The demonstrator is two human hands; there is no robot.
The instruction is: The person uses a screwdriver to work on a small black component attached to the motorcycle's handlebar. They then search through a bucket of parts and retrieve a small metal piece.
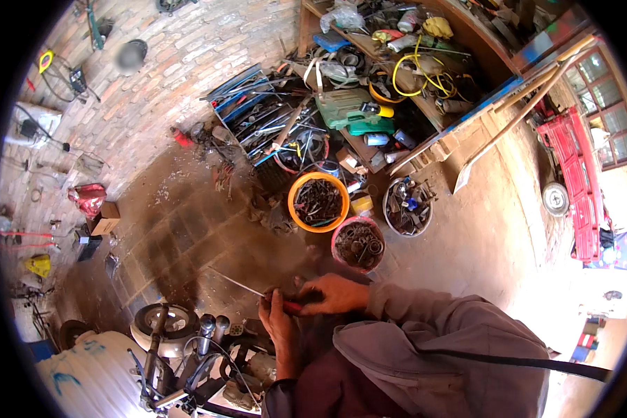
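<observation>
A screwdriver with a long thin metal shaft (237,282) and a red handle (292,307) is held level in front of my body, its tip to the left. My left hand (279,324) is closed around the front of the handle, where the shaft begins. At the rear of the same handle, the curled fingers of my right hand (336,294) grip it. The palms partly cover the handle. Below and left of my left hand stands a partly dismantled machine with a small wheel (164,321), metal tubes and cables.
Ahead are an orange bucket (292,202), a pink bucket (336,244) and a white bucket (430,212) of metal parts. Behind them, a blue tool tray (219,104) and a wooden bench (425,104) are cluttered. A red vehicle (571,181) is at right; a white sack (97,376) lies lower left.
</observation>
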